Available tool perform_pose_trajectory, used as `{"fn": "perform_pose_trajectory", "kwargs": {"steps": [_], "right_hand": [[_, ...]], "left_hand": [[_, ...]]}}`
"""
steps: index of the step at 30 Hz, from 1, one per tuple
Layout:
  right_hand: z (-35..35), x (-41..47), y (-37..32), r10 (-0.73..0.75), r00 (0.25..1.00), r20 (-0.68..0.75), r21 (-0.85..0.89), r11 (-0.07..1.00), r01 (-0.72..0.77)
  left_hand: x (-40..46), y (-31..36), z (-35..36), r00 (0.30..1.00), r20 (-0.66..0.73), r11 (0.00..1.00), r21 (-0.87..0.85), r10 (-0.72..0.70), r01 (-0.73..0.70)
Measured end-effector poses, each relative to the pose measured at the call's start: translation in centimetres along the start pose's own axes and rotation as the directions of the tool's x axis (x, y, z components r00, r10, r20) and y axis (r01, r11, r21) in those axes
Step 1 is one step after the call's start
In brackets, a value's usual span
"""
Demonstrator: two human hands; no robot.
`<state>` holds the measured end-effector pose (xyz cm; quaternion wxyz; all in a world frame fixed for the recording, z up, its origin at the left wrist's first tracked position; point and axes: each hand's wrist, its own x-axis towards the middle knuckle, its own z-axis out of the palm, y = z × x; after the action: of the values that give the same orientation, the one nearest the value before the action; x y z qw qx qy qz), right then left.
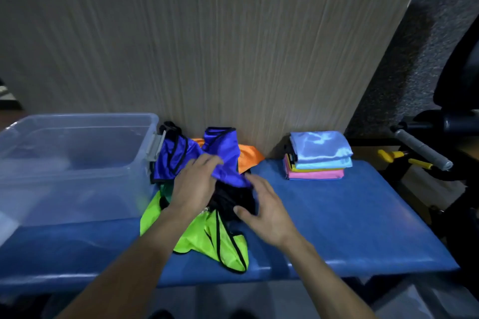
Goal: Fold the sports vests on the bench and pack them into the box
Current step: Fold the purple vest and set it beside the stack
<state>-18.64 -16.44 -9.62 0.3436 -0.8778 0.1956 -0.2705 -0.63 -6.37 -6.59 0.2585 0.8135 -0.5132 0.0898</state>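
Observation:
A loose pile of sports vests lies in the middle of the blue bench (363, 220): a purple vest (223, 149) on top, an orange one (250, 159) behind, a black one (230, 197) in the middle and a lime-green one (207, 238) in front. My left hand (193, 186) rests on the pile with fairly straight fingers touching the purple vest. My right hand (267, 212) is spread beside it, thumb on the black vest, fingertips at the purple vest's lower edge. A clear plastic box (77, 118) stands at the left, touching the pile.
A stack of folded vests (320, 158), light blue on top with yellow and pink below, sits at the bench's back right. A brown panel wall (207, 46) rises behind the bench. Dark exercise equipment with a grey handle (425, 151) stands to the right.

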Motion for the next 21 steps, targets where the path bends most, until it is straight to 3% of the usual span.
{"fn": "perform_pose_trajectory", "kwargs": {"steps": [2, 4, 7, 10, 12, 14, 16, 17, 20, 21], "right_hand": [[-0.4, 0.3, -1.4, -0.023, 0.996, -0.082, 0.114, 0.993, 0.032], [-1.4, 0.6, -3.0, 0.003, 0.988, -0.156, 0.259, 0.965, 0.038], [-3.2, 0.4, -4.0, 0.113, 0.98, -0.162, 0.461, 0.887, -0.026], [-5.7, -0.4, -4.5, 0.226, 0.943, -0.242, 0.623, 0.781, -0.027], [-7.9, -0.6, -4.5, 0.317, 0.913, -0.256, 0.72, 0.693, -0.039], [-10.0, -0.7, -2.8, 0.437, 0.868, -0.235, 0.782, 0.616, -0.098], [-11.5, -0.7, -0.6, 0.517, 0.825, -0.23, 0.709, 0.67, -0.222], [-11.9, -0.8, 0.3, 0.543, 0.806, -0.237, 0.666, 0.694, -0.272], [-11.5, -1.8, 0.9, 0.607, 0.743, -0.283, 0.616, 0.708, -0.344], [-11.1, -2.1, 0.8, 0.649, 0.722, -0.242, 0.671, 0.649, -0.358]], "left_hand": [[-0.5, 2.4, -1.7, 0.984, -0.144, 0.968, -0.214, 0.101, -0.13], [-1.6, 5.2, -3.4, 0.967, -0.192, 0.871, -0.429, 0.17, -0.238], [-2.3, 7.0, -4.6, 0.96, -0.239, 0.774, -0.577, 0.143, -0.259], [-1.6, 5.7, -3.5, 0.993, -0.107, 0.717, -0.689, 0.044, -0.106], [-1.5, 5.1, -2.3, 0.99, 0.047, 0.694, -0.718, 0.134, -0.06], [-2.2, 4.8, -0.8, 0.936, 0.172, 0.792, -0.592, 0.306, -0.15], [-2.8, 4.1, 0.2, 0.891, 0.302, 0.867, -0.469, 0.339, -0.17], [-2.8, 4.0, 0.2, 0.887, 0.339, 0.859, -0.499, 0.315, -0.114], [-2.2, 4.8, -2.0, 0.953, 0.255, 0.663, -0.743, 0.162, 0.086], [-1.6, 5.1, -3.1, 0.981, 0.174, 0.62, -0.78, 0.081, 0.086]]}}
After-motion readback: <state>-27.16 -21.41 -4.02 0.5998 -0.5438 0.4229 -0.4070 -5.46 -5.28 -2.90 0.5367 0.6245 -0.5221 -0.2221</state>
